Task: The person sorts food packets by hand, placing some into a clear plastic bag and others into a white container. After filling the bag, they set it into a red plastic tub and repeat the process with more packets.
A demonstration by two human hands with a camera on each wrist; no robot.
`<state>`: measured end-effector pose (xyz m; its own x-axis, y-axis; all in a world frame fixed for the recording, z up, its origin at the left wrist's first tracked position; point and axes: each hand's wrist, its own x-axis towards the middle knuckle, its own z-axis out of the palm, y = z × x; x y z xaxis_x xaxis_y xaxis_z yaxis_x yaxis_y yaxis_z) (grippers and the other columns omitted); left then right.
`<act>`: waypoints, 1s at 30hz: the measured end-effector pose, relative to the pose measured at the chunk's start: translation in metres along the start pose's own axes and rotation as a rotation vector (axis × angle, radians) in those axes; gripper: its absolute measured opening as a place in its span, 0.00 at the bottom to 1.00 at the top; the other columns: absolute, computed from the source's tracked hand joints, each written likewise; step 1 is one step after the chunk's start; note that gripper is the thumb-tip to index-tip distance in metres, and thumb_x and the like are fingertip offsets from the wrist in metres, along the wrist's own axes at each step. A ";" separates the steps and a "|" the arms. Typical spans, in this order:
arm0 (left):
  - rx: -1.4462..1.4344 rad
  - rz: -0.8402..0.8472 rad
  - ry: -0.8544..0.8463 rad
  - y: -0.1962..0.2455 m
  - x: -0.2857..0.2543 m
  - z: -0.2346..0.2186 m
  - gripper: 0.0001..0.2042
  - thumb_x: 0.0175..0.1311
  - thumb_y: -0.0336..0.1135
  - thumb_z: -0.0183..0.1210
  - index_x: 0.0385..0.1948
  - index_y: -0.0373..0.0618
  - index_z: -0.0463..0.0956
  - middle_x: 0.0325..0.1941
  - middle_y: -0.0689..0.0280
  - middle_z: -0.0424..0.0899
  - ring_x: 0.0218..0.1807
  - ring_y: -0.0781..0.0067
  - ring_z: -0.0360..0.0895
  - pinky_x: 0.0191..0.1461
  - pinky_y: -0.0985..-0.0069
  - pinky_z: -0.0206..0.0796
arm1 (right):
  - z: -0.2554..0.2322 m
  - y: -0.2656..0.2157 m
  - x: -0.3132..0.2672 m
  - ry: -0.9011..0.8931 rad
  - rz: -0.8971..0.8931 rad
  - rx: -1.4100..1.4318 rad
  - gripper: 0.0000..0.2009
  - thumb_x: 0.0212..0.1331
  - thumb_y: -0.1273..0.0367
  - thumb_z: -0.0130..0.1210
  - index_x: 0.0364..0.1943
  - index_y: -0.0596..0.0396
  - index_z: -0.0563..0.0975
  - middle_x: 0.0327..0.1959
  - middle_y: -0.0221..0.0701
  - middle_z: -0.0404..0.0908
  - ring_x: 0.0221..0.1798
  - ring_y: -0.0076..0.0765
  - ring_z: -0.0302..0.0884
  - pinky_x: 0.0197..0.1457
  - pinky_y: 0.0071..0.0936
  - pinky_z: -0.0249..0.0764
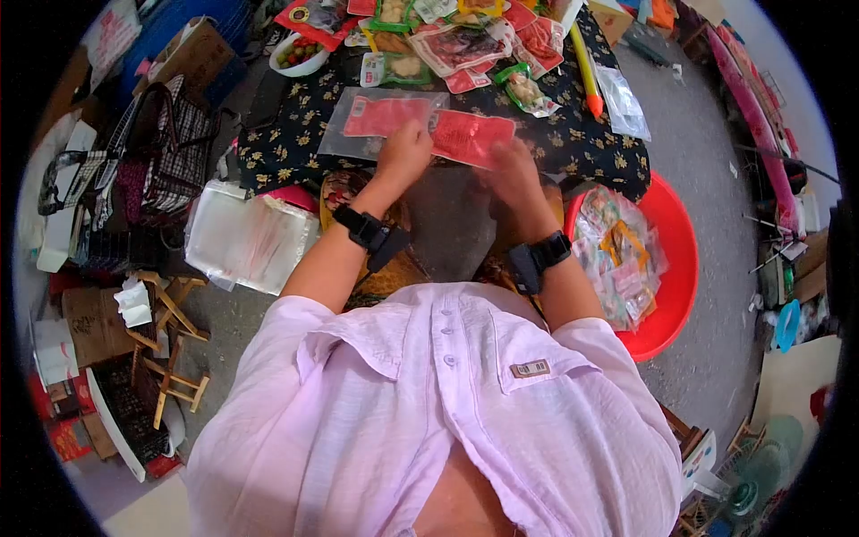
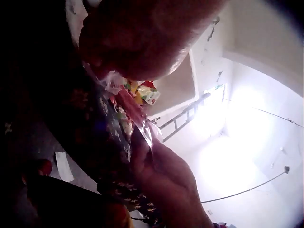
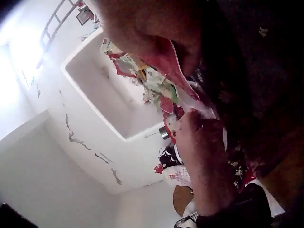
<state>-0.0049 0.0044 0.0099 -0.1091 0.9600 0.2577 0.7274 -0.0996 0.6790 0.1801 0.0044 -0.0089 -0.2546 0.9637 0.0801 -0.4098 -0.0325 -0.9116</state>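
Over the near edge of the flowered cloth, my left hand point(image 1: 404, 154) pinches the lower edge of a clear plastic bag point(image 1: 335, 141) beside a flat red packet point(image 1: 474, 137). A red section point(image 1: 376, 116) also shows through the bag, left of that hand. My right hand point(image 1: 517, 174), slightly blurred, grips the red packet's right end. In the left wrist view the right hand point(image 2: 166, 175) has its thumb and fingers on the packet's end. The right wrist view shows the left hand point(image 3: 202, 156) with fingertips at the clear plastic.
Several food packets point(image 1: 461, 45), a white bowl of red and green fruit point(image 1: 300, 55) and a yellow stick with an orange tip point(image 1: 586, 72) lie farther back. Right of my legs stands a red basin point(image 1: 676, 259) of filled packets. Clear bags point(image 1: 250, 237) are stacked at left.
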 end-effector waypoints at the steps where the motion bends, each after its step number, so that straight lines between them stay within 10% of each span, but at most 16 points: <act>1: 0.007 0.013 0.011 0.002 0.000 -0.001 0.10 0.49 0.35 0.42 0.22 0.38 0.69 0.26 0.50 0.72 0.32 0.48 0.69 0.36 0.58 0.59 | 0.006 -0.005 0.001 0.054 0.122 0.054 0.09 0.50 0.74 0.44 0.38 0.56 0.66 0.35 0.31 0.72 0.38 0.32 0.70 0.39 0.31 0.68; 9: 0.279 0.004 -0.063 0.026 -0.001 -0.011 0.09 0.52 0.37 0.42 0.26 0.42 0.68 0.28 0.54 0.72 0.34 0.51 0.69 0.34 0.59 0.60 | 0.030 0.006 0.019 -0.040 -0.049 0.018 0.11 0.53 0.73 0.37 0.42 0.55 0.64 0.39 0.34 0.71 0.40 0.36 0.70 0.41 0.37 0.68; 14: 0.286 0.034 -0.054 0.025 0.000 -0.010 0.09 0.52 0.37 0.42 0.27 0.42 0.67 0.29 0.54 0.72 0.34 0.50 0.69 0.35 0.58 0.60 | 0.037 0.014 0.031 0.118 0.322 0.594 0.10 0.52 0.73 0.40 0.40 0.55 0.66 0.40 0.34 0.70 0.41 0.37 0.70 0.42 0.33 0.68; 16: 0.322 0.059 -0.055 0.027 -0.004 -0.009 0.09 0.52 0.37 0.42 0.27 0.42 0.67 0.29 0.54 0.72 0.34 0.50 0.69 0.35 0.57 0.60 | 0.015 0.069 0.055 -0.110 0.022 -0.021 0.09 0.50 0.72 0.45 0.37 0.56 0.69 0.39 0.34 0.71 0.40 0.35 0.70 0.41 0.30 0.68; 20: 0.257 0.040 -0.070 0.032 -0.013 -0.012 0.09 0.52 0.36 0.41 0.26 0.42 0.67 0.28 0.53 0.72 0.32 0.49 0.69 0.33 0.57 0.60 | 0.047 0.005 0.028 -0.323 -0.198 -0.814 0.10 0.43 0.69 0.53 0.31 0.57 0.72 0.32 0.32 0.73 0.37 0.32 0.70 0.38 0.25 0.68; 26: 0.261 0.110 -0.040 0.011 -0.025 -0.004 0.08 0.53 0.35 0.41 0.25 0.42 0.66 0.27 0.54 0.71 0.31 0.48 0.69 0.31 0.57 0.60 | 0.040 0.013 0.039 -0.093 0.295 -0.509 0.10 0.42 0.70 0.51 0.30 0.61 0.72 0.23 0.32 0.72 0.25 0.29 0.69 0.28 0.25 0.67; 30: 0.215 0.074 -0.045 0.007 -0.027 -0.003 0.08 0.54 0.36 0.42 0.28 0.45 0.67 0.28 0.55 0.71 0.32 0.48 0.68 0.32 0.57 0.59 | 0.050 0.024 0.042 -0.218 0.205 -0.415 0.07 0.43 0.73 0.48 0.26 0.62 0.71 0.22 0.32 0.71 0.23 0.29 0.68 0.25 0.25 0.66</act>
<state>0.0010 -0.0228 0.0102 -0.0237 0.9633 0.2673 0.8606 -0.1164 0.4958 0.1160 0.0309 -0.0072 -0.4885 0.8693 -0.0755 0.0392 -0.0646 -0.9971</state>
